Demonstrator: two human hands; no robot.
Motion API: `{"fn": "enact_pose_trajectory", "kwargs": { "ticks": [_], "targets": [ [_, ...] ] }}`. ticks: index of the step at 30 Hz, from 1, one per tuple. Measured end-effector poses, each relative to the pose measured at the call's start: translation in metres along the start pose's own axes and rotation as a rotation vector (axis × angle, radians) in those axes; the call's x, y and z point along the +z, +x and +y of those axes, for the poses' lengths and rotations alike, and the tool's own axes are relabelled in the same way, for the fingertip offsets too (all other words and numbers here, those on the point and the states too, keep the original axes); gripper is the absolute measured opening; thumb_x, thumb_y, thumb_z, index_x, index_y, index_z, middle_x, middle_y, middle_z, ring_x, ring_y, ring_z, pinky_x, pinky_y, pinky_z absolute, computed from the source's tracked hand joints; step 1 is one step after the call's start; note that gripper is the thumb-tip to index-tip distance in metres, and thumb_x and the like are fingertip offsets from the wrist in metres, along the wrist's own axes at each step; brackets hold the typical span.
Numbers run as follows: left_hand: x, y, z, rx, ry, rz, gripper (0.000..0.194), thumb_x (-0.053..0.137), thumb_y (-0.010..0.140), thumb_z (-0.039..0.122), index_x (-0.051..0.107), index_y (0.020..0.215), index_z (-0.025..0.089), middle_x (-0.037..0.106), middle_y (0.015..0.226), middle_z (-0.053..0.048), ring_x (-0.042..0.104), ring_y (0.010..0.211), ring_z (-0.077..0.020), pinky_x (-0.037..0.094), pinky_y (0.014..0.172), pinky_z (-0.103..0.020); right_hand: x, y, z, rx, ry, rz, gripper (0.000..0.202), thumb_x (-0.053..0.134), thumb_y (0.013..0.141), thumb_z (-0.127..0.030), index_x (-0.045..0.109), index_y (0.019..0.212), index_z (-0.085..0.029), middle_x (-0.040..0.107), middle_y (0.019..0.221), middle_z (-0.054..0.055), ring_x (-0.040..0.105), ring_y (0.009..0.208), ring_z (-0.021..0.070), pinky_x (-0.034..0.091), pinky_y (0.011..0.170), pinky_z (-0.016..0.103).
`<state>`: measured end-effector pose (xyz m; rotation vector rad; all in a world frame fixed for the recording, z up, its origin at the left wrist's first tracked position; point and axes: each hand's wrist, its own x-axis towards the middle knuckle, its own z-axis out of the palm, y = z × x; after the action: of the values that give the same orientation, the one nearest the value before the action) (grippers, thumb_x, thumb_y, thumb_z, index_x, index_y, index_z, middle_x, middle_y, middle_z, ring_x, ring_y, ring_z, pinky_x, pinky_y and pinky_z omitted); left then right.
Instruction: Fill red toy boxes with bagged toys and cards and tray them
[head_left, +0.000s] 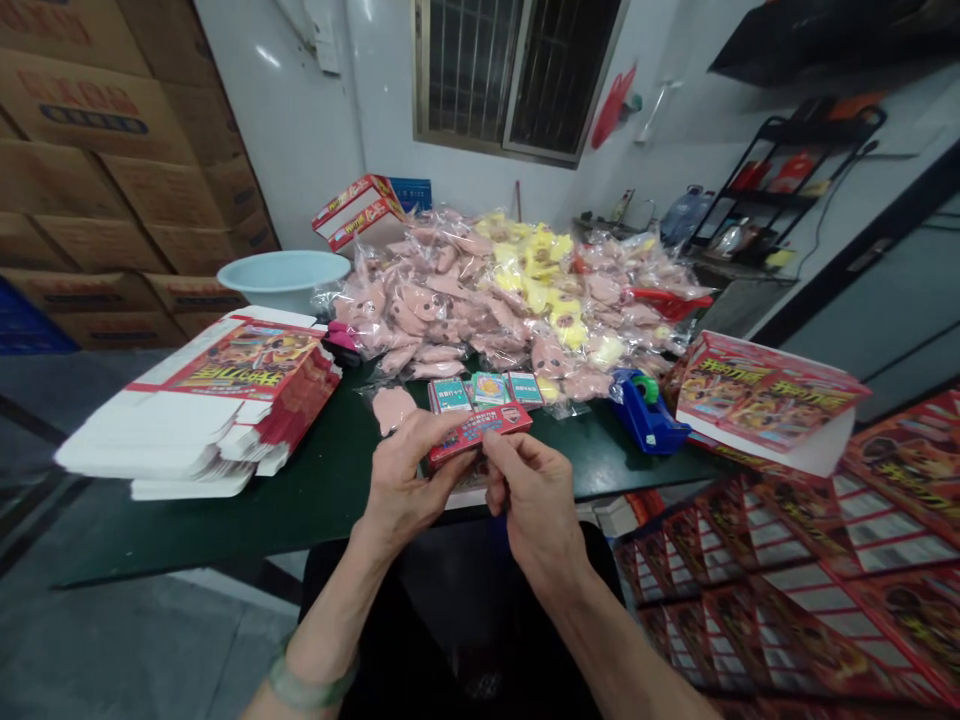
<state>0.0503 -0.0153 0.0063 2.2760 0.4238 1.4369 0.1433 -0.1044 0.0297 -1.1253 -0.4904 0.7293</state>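
Observation:
Between my two hands is a small red printed box (480, 432), held just above the table's front edge. My left hand (409, 475) wraps its thumb and fingers around the box's left end. The fingers of my right hand (529, 490) pinch at the box's near right side; the exact fingertip contact is partly hidden. Right behind the box lie several stacks of printed cards (491, 388). A pink plush piece in a clear bag (392, 408) rests just left of the cards.
Bagged pink and yellow plush pieces (450, 290) heap across the back of the green table (315, 515). Flattened printed cartons (187, 410) are stacked at left, near a light-blue basin (285, 275). To the right stand a blue tape dispenser (649, 415) and an open display box (765, 400).

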Motion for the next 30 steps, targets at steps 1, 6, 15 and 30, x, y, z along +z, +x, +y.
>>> {"fn": "enact_pose_trajectory", "kwargs": {
  "ticks": [1, 6, 15, 30],
  "targets": [
    [-0.004, 0.004, 0.001, 0.034, 0.027, -0.066, 0.030, 0.061, 0.081, 0.022, 0.060, 0.110, 0.024, 0.060, 0.084, -0.002, 0.059, 0.073, -0.0114, 0.049, 0.065, -0.023, 0.000, 0.001, 0.000, 0.006, -0.003, 0.000, 0.037, 0.070, 0.068, -0.038, 0.046, 0.050, -0.017, 0.039, 0.041, -0.009, 0.030, 0.035, 0.0032, 0.023, 0.035, 0.018],
    [-0.013, 0.017, 0.001, 0.115, 0.070, -0.252, 0.034, 0.051, 0.084, 0.017, 0.059, 0.117, 0.025, 0.051, 0.082, -0.001, 0.055, 0.072, -0.0107, 0.047, 0.063, -0.022, -0.004, 0.006, 0.019, 0.036, -0.027, 0.035, 0.040, 0.070, 0.067, -0.046, 0.047, 0.051, -0.017, 0.039, 0.038, -0.009, 0.030, 0.033, 0.0033, 0.024, 0.032, 0.017],
    [-0.023, 0.006, 0.008, -0.095, 0.035, 0.063, 0.035, 0.060, 0.077, 0.014, 0.062, 0.111, 0.024, 0.059, 0.092, -0.002, 0.058, 0.080, -0.0129, 0.048, 0.068, -0.022, -0.030, 0.016, 0.061, 0.274, -0.094, 0.060, 0.045, 0.072, 0.057, -0.057, 0.051, 0.068, -0.018, 0.054, 0.057, -0.004, 0.051, 0.040, 0.0100, 0.035, 0.029, 0.019],
    [-0.018, -0.008, -0.008, -0.348, -0.004, 0.003, 0.047, 0.075, 0.059, 0.038, 0.064, 0.103, 0.024, 0.070, 0.094, -0.004, 0.067, 0.081, -0.0220, 0.058, 0.066, -0.027, -0.011, 0.046, -0.039, -1.253, -0.965, -0.816, 0.016, 0.051, 0.085, -0.012, 0.058, 0.071, -0.017, 0.061, 0.065, 0.001, 0.051, 0.067, 0.0138, 0.043, 0.077, 0.032]
  ]
}}
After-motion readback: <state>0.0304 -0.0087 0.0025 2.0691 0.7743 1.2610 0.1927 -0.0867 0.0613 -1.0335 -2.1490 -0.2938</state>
